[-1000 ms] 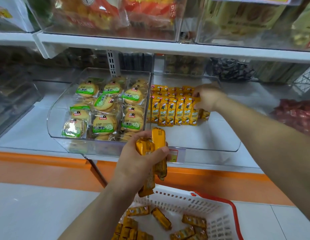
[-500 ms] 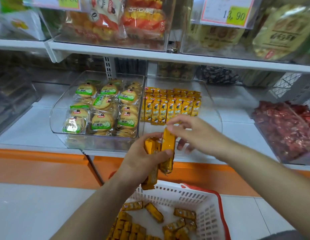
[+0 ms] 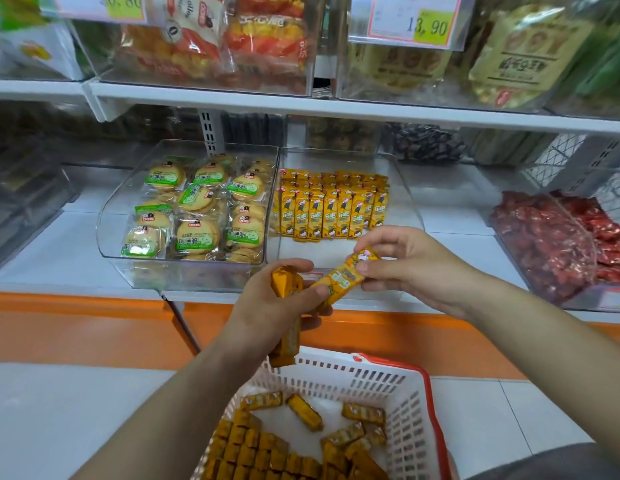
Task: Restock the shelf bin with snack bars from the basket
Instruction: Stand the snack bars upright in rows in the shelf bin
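Left forearm (image 3: 170, 410): bare, enters from lower left, rising toward centre.
Left hand (image 3: 267, 306): back to camera, fingers curled round an upright bundle of yellow-orange wrapped snack bars (image 3: 284, 351).
Right forearm (image 3: 561, 358): bare, enters from right edge, angled inward.
Right hand (image 3: 416, 268): thumb and forefinger pinch the upper end of a tilted yellow wrapped snack bar (image 3: 343, 277).
Spacing: hands near each other, left thumb on that bar's lower end.

Brightly, evenly lit from above — dimmer beneath the upper shelf (image 3: 336, 107), sheen on the clear bin (image 3: 407, 199), bowed and soft at edges.
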`<action>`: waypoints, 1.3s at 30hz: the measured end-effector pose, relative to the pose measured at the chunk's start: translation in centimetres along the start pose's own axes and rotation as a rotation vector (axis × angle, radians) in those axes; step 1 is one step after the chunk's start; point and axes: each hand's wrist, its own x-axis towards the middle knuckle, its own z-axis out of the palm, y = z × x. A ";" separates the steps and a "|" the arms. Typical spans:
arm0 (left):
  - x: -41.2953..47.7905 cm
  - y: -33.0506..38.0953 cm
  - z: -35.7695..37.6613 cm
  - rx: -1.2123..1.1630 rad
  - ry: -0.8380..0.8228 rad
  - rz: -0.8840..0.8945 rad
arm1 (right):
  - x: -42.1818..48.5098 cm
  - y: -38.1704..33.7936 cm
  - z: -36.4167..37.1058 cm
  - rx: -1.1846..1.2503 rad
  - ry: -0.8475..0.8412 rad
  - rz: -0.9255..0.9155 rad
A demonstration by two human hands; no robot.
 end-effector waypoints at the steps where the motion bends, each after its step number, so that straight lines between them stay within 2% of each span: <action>1: 0.1 0.1 0.0 0.000 0.036 0.005 | -0.1 -0.1 0.0 -0.045 0.002 0.003; 6: 0.6 0.2 0.2 -0.007 0.158 0.069 | -0.5 0.3 1.2 -0.293 -0.030 -0.007; 8: 0.7 0.2 0.4 0.005 0.145 0.090 | -0.2 0.5 2.0 -0.271 -0.048 -0.028; 12: 1.2 0.6 0.2 0.104 0.104 0.105 | 0.0 -0.3 1.3 -0.209 -0.214 -0.003; 14: 1.6 0.6 -0.2 0.130 0.081 0.079 | 0.2 -0.9 0.1 -0.269 -0.169 -0.032; 18: 2.1 0.0 -1.1 0.150 0.033 -0.009 | 2.1 -1.7 -3.1 -0.314 0.100 -0.148; 21: 2.8 -0.2 -1.5 0.082 0.006 -0.046 | 5.2 -1.9 -6.3 -0.567 0.253 -0.234; 27: 3.7 -0.6 -1.8 0.078 -0.037 0.027 | 12.8 -1.1 -11.0 -1.248 0.285 -0.178; 36: 4.6 -0.4 -1.6 0.012 -0.005 0.051 | 18.9 -0.8 -10.3 -1.874 0.065 0.051; 39: 4.5 -0.4 -1.4 0.007 -0.003 0.029 | 18.8 -0.6 -9.6 -1.968 0.106 0.043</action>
